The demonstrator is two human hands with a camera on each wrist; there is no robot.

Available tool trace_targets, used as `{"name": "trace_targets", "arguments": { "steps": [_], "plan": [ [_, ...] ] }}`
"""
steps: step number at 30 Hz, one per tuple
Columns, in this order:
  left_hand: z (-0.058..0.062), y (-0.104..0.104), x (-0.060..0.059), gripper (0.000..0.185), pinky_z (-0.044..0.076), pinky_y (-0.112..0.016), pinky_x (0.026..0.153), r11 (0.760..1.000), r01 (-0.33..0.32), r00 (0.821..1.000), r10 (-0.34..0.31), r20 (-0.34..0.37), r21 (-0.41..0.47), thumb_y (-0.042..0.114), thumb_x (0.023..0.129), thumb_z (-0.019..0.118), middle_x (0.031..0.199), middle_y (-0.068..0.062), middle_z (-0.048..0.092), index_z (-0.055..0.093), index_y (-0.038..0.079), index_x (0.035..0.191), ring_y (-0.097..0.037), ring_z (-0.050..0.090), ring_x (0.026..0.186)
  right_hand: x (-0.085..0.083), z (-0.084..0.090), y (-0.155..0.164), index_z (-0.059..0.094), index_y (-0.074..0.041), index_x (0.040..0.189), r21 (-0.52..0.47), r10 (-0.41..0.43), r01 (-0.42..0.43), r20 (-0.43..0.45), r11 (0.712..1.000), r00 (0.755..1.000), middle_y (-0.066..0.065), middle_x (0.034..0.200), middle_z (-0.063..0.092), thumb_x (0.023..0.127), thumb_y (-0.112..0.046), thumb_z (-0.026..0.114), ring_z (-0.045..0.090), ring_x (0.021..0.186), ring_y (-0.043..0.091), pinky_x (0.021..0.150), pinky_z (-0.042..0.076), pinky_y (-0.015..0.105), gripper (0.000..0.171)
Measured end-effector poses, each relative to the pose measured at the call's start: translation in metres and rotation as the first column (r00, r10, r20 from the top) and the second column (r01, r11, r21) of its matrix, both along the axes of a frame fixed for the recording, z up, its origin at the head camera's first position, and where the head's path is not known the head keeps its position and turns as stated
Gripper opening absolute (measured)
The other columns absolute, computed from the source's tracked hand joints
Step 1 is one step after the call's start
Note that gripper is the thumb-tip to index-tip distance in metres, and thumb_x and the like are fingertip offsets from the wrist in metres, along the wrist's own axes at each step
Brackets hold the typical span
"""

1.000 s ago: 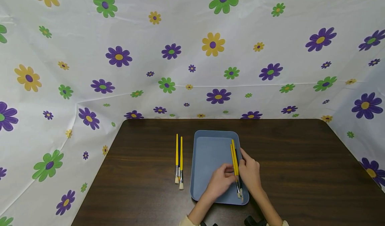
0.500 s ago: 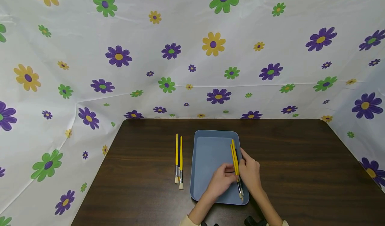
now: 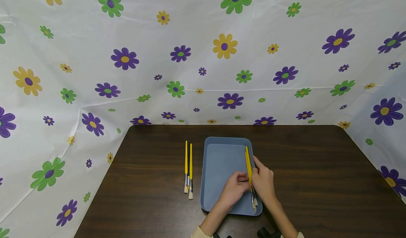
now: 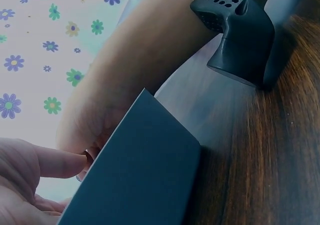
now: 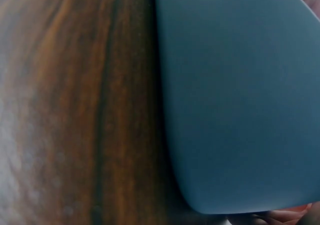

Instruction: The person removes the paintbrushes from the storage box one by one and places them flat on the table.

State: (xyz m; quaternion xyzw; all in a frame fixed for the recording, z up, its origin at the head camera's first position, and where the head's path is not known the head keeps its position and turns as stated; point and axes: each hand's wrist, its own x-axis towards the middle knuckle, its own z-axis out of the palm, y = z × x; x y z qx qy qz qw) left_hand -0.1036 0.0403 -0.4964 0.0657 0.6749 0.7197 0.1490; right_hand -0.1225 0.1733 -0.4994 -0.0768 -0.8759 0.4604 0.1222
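Lower centre: blue tray [image 3: 222, 160], left half bare. Brushes [image 3: 248, 167] along its right edge, pinched between left hand [image 3: 234, 190] and right hand [image 3: 264, 181]. Spare brushes [image 3: 188, 169] just left of tray.

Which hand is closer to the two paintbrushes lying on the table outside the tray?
Left. The left hand is over the blue tray, on the side toward the two paintbrushes on the table. The right hand sits at the tray's far right edge.
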Motion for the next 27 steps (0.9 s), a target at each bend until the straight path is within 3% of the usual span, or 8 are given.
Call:
{"name": "trace_targets", "arguments": {
  "steps": [9, 18, 27],
  "plan": [
    [-0.0032, 0.0011, -0.0018, 0.042, 0.058, -0.030, 0.081, 1.000, -0.005, 1.000, 0.005, 0.005, -0.020, -0.004, 0.088, 0.067, 0.113, -0.016, 0.070, 0.057, -0.013, 0.128, -0.018, 0.069, 0.095, -0.0002, 0.0010, -0.0005, 0.058, 0.008, 0.141, 0.011, -0.001, 0.001, -0.015, 1.000, 1.000, -0.004, 0.054, 0.034, 0.094, 0.007, 0.045, 0.029, 0.043, 0.008, 0.042, 0.028, 0.024, 0.049],
    [-0.0038, 0.0023, -0.0024, 0.041, 0.058, -0.030, 0.080, 1.000, -0.006, 1.000, 0.007, 0.015, -0.022, -0.006, 0.087, 0.066, 0.111, -0.014, 0.071, 0.058, -0.012, 0.126, -0.020, 0.071, 0.095, -0.0007, 0.0011, 0.0003, 0.058, 0.007, 0.142, 0.015, -0.007, 0.007, -0.002, 1.000, 1.000, -0.004, 0.055, 0.034, 0.094, 0.005, 0.044, 0.029, 0.044, 0.009, 0.043, 0.028, 0.024, 0.050],
    [-0.0040, 0.0036, -0.0020, 0.040, 0.055, -0.025, 0.075, 0.993, -0.020, 0.998, 0.012, -0.069, -0.118, -0.004, 0.086, 0.069, 0.104, -0.012, 0.072, 0.061, -0.012, 0.124, -0.018, 0.071, 0.089, -0.0010, 0.0015, 0.0011, 0.057, 0.006, 0.143, 0.011, -0.001, 0.000, 0.019, 1.000, 1.000, -0.003, 0.055, 0.035, 0.095, 0.004, 0.043, 0.030, 0.045, 0.010, 0.044, 0.029, 0.024, 0.050]
  ]
}}
